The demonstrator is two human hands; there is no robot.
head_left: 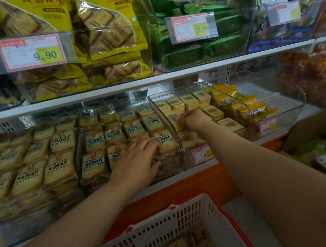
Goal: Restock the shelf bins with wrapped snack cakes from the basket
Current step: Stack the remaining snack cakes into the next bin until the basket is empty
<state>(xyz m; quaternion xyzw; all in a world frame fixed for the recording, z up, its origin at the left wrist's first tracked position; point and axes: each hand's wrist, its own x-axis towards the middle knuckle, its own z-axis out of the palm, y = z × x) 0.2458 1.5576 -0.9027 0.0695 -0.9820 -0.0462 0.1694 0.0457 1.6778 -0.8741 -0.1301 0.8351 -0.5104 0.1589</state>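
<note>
The right hand (192, 120) pinches a square tan wrapped snack cake into the clear plastic shelf bin (181, 149) at one o'clock, while the left hand (139, 160), fingers spread flat and empty, steadies neighbouring packs; more cakes wait in the white slotted basket (185, 219) at six o'clock.

Dim, even indoor light; glare streaks the clear bins (224, 91); edges bow and blur, left packets smeared.

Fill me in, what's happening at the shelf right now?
A person is restocking the lower shelf. The right hand is setting a wrapped snack cake into a clear bin of square cakes. The left hand rests on packs at the neighbouring bin's front corner. The white basket below holds a few more cakes.
</note>
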